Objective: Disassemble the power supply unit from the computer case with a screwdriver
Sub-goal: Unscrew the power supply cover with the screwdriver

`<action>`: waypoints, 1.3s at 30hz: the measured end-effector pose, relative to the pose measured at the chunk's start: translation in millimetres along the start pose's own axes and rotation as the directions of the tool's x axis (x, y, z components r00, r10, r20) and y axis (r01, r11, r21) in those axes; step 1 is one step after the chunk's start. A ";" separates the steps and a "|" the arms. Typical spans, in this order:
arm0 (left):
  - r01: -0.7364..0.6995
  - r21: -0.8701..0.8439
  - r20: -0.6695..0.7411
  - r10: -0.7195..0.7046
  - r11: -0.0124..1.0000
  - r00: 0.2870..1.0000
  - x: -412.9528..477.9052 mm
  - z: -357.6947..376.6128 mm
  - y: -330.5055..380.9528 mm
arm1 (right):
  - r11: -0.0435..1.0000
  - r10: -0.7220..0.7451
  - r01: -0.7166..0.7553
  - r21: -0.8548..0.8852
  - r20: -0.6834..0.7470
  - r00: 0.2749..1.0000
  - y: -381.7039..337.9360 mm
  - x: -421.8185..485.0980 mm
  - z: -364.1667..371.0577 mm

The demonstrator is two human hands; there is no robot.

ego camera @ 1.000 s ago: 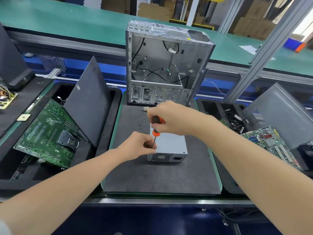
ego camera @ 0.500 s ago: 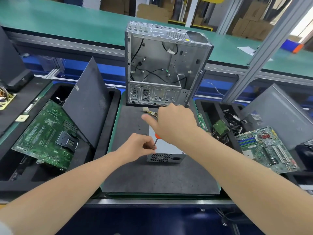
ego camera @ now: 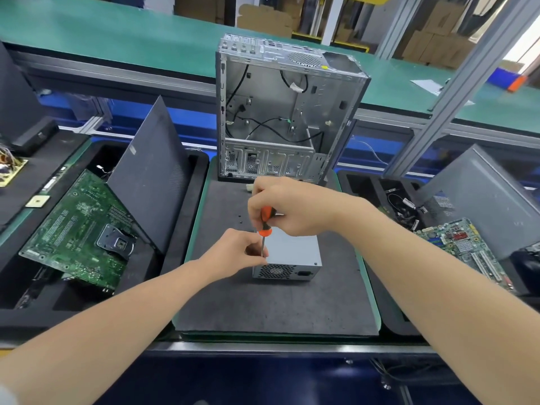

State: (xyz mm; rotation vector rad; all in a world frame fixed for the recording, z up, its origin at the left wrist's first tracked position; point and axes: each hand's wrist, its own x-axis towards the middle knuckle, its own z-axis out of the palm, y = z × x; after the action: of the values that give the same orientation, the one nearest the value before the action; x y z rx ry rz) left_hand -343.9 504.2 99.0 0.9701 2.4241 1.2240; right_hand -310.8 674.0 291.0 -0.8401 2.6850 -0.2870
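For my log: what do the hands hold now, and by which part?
The right hand grips the orange-and-black screwdriver by its handle; the left hand pinches its metal shaft, above the grey metal power supply box.

The power supply unit (ego camera: 292,249) has a housing of smooth, light-grey sheet metal with a satin finish. Its near face is perforated metal. The computer case (ego camera: 280,112), at the far edge of the work mat (ego camera: 263,302), is bare stamped sheet metal, dull silver. The screwdriver (ego camera: 266,220) has a glossy orange and black plastic handle and a bare metal shaft. The work mat is dark grey, matt and finely grained. The side panel (ego camera: 149,176) left of the mat is matt dark grey. The circuit board (ego camera: 76,229) below it is green with a slight sheen.
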 end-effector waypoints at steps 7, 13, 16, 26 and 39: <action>0.018 -0.018 -0.024 -0.018 1.000 1.000 -0.7 4.4 0.2 | 0.831 0.376 -0.489 -0.265 -0.380 0.845 -24.6 6.7 25.2; 0.029 -0.008 -0.012 -0.029 1.000 1.000 0.3 2.7 3.6 | 0.757 0.469 -0.587 -0.286 -0.388 0.793 -17.7 11.2 21.0; 0.031 -0.011 -0.006 -0.031 0.999 0.999 -0.1 1.0 3.1 | 0.862 0.355 -0.432 -0.266 -0.292 0.888 -9.6 7.8 17.6; 0.008 0.007 -0.038 -0.008 1.000 0.999 -2.9 3.7 4.0 | 0.998 -0.003 0.004 -0.065 0.009 1.000 5.2 -1.7 -1.5; 0.044 -0.005 -0.029 -0.044 0.999 0.999 -2.3 4.1 1.7 | 0.870 0.430 -0.478 -0.123 -0.290 0.855 -8.3 9.0 17.6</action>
State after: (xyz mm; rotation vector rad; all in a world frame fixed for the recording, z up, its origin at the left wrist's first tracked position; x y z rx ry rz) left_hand -339.4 505.9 97.7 0.8989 2.4502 1.2368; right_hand -307.3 660.4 274.9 -0.1892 3.0840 -0.0217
